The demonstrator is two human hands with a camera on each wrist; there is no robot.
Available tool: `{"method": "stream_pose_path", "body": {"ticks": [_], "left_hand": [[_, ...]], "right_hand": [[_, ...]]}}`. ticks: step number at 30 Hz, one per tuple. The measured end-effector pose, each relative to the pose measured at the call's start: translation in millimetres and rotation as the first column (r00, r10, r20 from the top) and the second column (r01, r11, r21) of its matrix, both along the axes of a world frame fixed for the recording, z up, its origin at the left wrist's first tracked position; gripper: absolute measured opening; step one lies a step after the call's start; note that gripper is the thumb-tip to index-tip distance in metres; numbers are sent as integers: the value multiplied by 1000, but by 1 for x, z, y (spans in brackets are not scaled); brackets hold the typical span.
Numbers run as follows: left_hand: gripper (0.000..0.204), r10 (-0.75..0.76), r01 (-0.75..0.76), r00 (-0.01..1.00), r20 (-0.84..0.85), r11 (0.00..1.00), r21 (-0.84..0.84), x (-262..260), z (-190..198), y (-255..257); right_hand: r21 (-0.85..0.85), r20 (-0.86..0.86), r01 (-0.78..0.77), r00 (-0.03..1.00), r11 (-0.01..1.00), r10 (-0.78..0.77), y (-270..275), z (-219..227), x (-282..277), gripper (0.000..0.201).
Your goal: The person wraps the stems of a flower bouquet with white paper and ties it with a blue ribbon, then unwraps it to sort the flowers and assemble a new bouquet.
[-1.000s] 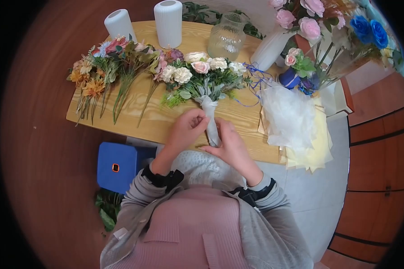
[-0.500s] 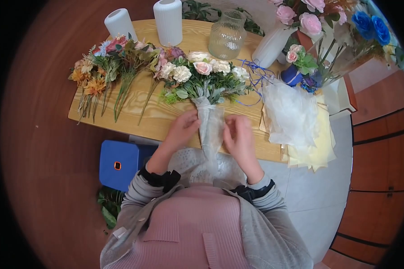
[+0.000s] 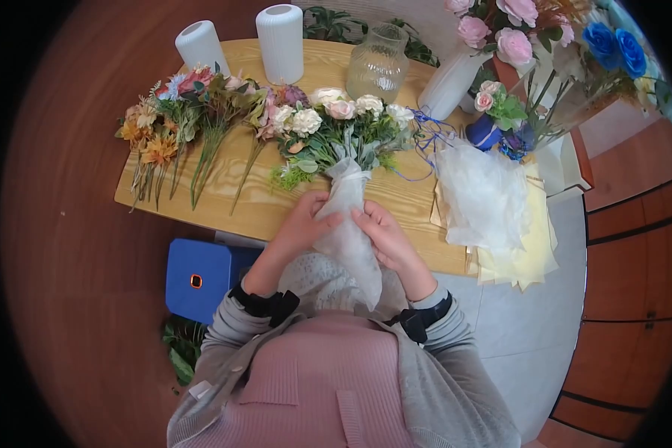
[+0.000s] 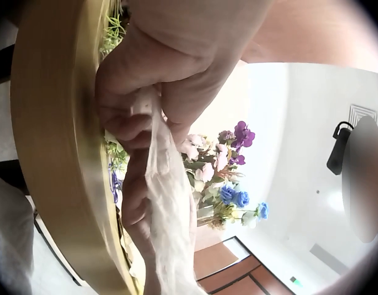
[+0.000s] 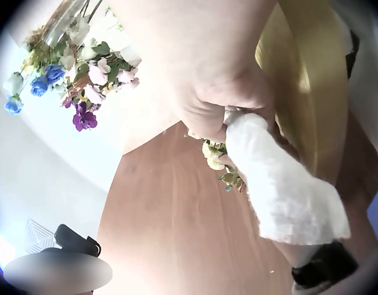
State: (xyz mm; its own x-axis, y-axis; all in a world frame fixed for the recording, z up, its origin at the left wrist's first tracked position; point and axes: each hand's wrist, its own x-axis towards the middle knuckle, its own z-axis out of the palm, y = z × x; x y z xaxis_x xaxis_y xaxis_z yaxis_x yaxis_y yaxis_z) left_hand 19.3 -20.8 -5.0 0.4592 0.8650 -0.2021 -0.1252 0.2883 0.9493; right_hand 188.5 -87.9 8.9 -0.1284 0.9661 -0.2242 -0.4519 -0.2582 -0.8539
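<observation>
A bouquet of white and pale pink flowers lies at the table's front edge, its stems wrapped in translucent white wrapping that hangs past the edge. The left hand grips the wrapping from the left side, thumb on top. From the right, the right hand pinches it, thumb near the other thumb. In the left wrist view the left hand has its fingers curled on the wrapping. The right wrist view shows the right hand holding the wrapping, whose loose end spreads wide. The stems are hidden.
Loose flower stems lie at the table's left. Behind stand two white vases and a glass vase. Blue ribbon, white sheets and yellow sheets are at the right. A blue box stands below the table.
The wrapping was narrow round the stems, then loosened, and now its lower end swings right and toward the body. Both hands have moved closer together onto it.
</observation>
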Motion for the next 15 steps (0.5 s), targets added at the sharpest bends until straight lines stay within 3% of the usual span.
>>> {"method": "stream_pose_path", "body": {"ticks": [2,3,4,5,6,7,8,9,10,11,12,13,14,15], "left_hand": [[28,-100,135,975,-198,976,171,-5,14,-4],[28,-100,134,975,-198,976,170,-7,14,-6],[29,8,120,961,-278,890,441,-9,15,-7],[30,133,128,937,-322,729,673,-9,20,-8],[30,135,126,937,-323,731,670,-9,29,-11],[24,-200,357,930,-307,681,639,-6,52,-15],[18,-511,557,814,-275,555,618,-4,64,-18],[18,-508,553,817,-274,556,621,-3,63,-19],[22,-482,499,863,-149,769,401,-2,61,-20],[26,-418,420,907,-40,898,130,-1,57,-21],[26,-420,422,907,-41,898,129,2,49,-18],[23,-140,199,971,-196,924,326,7,40,-15],[21,175,1,944,-278,844,536,10,34,-13],[21,176,0,944,-280,846,534,11,30,-13]], "right_hand": [[-65,42,-13,999,998,16,6,-23,10,42],[-130,82,-22,996,991,33,9,-34,15,51],[-131,82,-23,996,991,34,8,-24,14,51],[-114,-39,-26,999,993,22,6,-6,11,60],[-97,-159,-27,987,995,12,6,3,9,69],[-98,-158,-30,987,995,14,6,1,10,69],[-88,-297,-104,952,991,73,8,-3,13,71],[-66,-429,-175,894,982,131,9,-5,15,74],[-50,-413,-165,902,985,130,8,0,17,68],[-50,-413,-165,902,985,130,7,4,16,68],[-125,-430,-107,902,986,43,5,7,15,60],[-201,-440,-50,897,978,-45,4,7,15,52],[-203,-441,-50,896,978,-46,3,2,18,52],[-173,-347,-65,938,983,1,3,-7,22,43]]}}
